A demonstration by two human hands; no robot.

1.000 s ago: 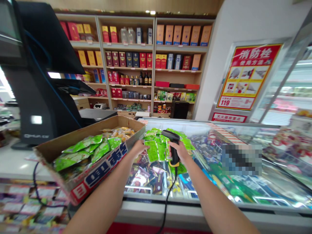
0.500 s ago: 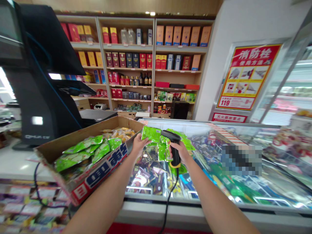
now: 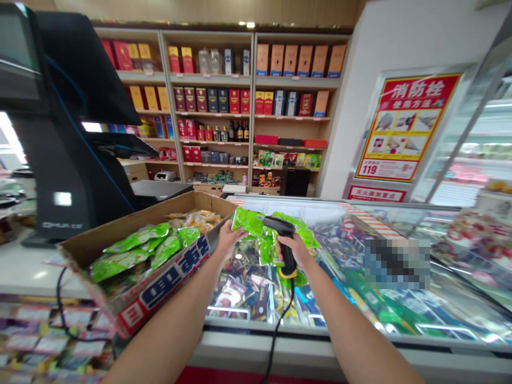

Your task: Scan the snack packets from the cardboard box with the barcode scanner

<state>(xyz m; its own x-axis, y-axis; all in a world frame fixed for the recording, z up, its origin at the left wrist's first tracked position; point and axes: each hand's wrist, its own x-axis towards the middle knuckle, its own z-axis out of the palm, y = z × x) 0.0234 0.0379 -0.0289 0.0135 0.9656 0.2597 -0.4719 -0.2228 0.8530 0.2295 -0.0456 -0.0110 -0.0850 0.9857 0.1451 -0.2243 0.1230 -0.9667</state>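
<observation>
The green snack packet (image 3: pixel 247 220) is held up just above the chest freezer's glass lid (image 3: pixel 360 304), pinched by its left edge in the person's left hand (image 3: pixel 226 239), fingers curled shut around it and thumb on top. Right next to it is a black barcode scanner (image 3: pixel 280 225). The right hand (image 3: pixel 298 250) is wrapped tight around the scanner's grip, and the scanner head points left at the packet, basically touching it. Both forearms reach straight out from the bottom of the view, almost parallel. The scanner's cable (image 3: pixel 280 320) hangs down between them. More green packets (image 3: pixel 267 248) lie on the glass under the hands. Just left of that sits an open cardboard box (image 3: pixel 168 277) full of the same kind of packets, with a black POS terminal (image 3: pixel 68 160) behind it.
</observation>
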